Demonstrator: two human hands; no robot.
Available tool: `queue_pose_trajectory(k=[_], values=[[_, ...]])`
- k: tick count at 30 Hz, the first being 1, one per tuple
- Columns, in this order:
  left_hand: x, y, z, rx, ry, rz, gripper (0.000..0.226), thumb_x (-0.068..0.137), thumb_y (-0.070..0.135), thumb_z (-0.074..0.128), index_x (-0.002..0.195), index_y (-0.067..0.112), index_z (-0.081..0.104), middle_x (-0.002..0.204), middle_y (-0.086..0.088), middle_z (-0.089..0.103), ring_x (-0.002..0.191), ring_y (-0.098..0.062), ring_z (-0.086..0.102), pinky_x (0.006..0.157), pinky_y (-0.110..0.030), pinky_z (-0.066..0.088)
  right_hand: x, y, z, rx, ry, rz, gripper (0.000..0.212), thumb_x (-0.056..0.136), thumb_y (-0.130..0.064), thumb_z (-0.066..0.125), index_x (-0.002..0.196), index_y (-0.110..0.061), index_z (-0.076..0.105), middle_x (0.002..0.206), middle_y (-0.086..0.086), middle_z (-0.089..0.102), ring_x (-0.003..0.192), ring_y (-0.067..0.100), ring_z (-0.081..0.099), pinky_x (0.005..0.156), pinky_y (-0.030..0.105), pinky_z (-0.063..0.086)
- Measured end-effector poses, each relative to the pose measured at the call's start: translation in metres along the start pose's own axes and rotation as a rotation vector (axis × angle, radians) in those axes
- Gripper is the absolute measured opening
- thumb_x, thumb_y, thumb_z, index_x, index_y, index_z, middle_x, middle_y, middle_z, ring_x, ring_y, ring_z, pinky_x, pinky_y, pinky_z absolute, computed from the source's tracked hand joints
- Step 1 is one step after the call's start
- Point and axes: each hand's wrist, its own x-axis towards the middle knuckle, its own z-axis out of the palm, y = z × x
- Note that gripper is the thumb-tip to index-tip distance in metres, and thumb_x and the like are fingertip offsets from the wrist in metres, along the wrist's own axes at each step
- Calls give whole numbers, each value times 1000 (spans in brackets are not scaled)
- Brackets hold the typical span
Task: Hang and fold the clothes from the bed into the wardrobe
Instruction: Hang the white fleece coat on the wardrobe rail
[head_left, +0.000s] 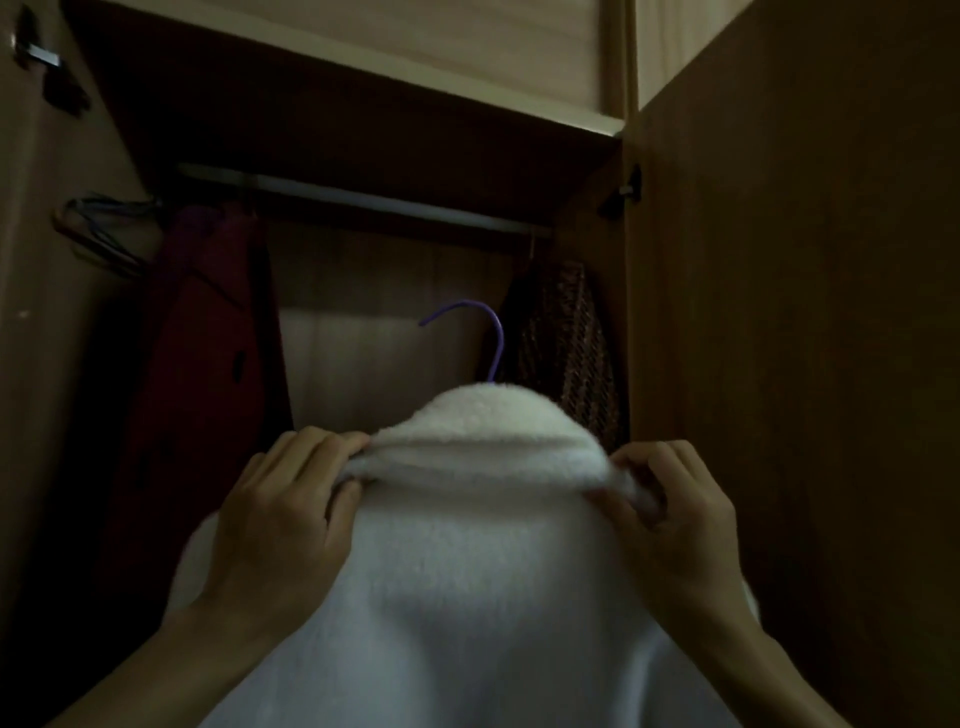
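A white fluffy garment (483, 561) fills the lower middle of the view, held up in front of the open wardrobe. A purple hanger hook (485, 332) sticks up from its collar, below the metal rail (363, 200). My left hand (283, 514) pinches the folded collar on its left side. My right hand (670, 509) pinches the collar on its right side. The rest of the hanger is hidden inside the garment.
A dark red garment (202, 364) hangs at the left of the rail, and a brown patterned one (566, 343) hangs at the right. Several empty wire hangers (104, 234) hang on the left door. The open right door (805, 312) stands close by. A shelf (415, 78) sits above the rail.
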Motion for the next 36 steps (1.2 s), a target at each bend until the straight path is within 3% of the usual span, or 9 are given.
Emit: queue_pose_trajectory(k=[6, 12, 15, 25, 36], values=[[17, -66, 44, -16, 63, 45, 32, 87, 22, 47, 109, 9, 66, 96, -2, 65, 84, -21, 58, 69, -34, 40, 23, 7, 63, -107, -1, -7, 28, 78, -12, 78, 99, -18, 61, 95, -8, 52, 83, 2, 53, 66, 21, 43], [36, -120, 96, -118, 108, -18, 26, 85, 20, 54, 108, 15, 65, 96, 1, 66, 86, -23, 59, 70, -37, 38, 47, 8, 119, -215, 46, -47, 24, 79, -10, 77, 97, -14, 62, 93, -2, 53, 77, 3, 49, 64, 18, 38], [40, -132, 131, -159, 121, -72, 25, 84, 18, 57, 107, 15, 65, 96, 0, 67, 89, -27, 61, 73, -39, 40, 56, 21, 135, -256, 42, -68, 22, 80, -11, 76, 97, -13, 61, 93, 1, 54, 76, 12, 51, 64, 22, 41], [65, -137, 238, -160, 261, -102, 26, 84, 11, 56, 108, 9, 64, 101, -11, 64, 94, -35, 57, 79, -46, 44, 102, 86, 163, -294, 77, -188, 24, 82, -12, 75, 104, -12, 64, 98, -3, 52, 82, 4, 45, 73, 4, 36], [173, -157, 321, -171, 384, -48, 30, 83, 8, 52, 111, 9, 60, 105, -12, 61, 98, -33, 52, 82, -41, 34, 208, 139, 195, -297, 120, -304, 26, 85, -3, 69, 110, -8, 64, 106, 7, 58, 89, 6, 46, 72, 8, 32]])
